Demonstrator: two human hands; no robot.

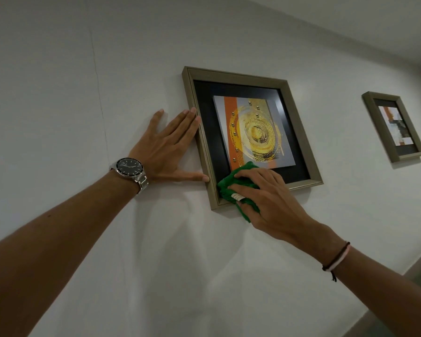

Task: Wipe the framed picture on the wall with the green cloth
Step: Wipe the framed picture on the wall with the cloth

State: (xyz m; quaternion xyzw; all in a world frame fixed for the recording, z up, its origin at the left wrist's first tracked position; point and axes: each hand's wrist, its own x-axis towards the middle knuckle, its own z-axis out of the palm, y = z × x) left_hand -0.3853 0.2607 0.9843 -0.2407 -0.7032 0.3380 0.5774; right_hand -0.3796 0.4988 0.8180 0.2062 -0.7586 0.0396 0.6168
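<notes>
A framed picture [241, 79] hangs on the white wall, with a dull gold frame, black mat and a yellow-orange abstract print. My right hand [270, 198] presses a green cloth [231, 186] against the frame's lower left corner; the cloth covers part of the glass and the bottom rail. My left hand [168, 147] lies flat on the wall, fingers spread, its fingertips and thumb touching the frame's left side. A steel watch sits on my left wrist.
A second, smaller framed picture [396, 154] hangs further right on the same wall [83, 93]. A thin crack runs down the wall at the left. A grey object shows at the far right edge.
</notes>
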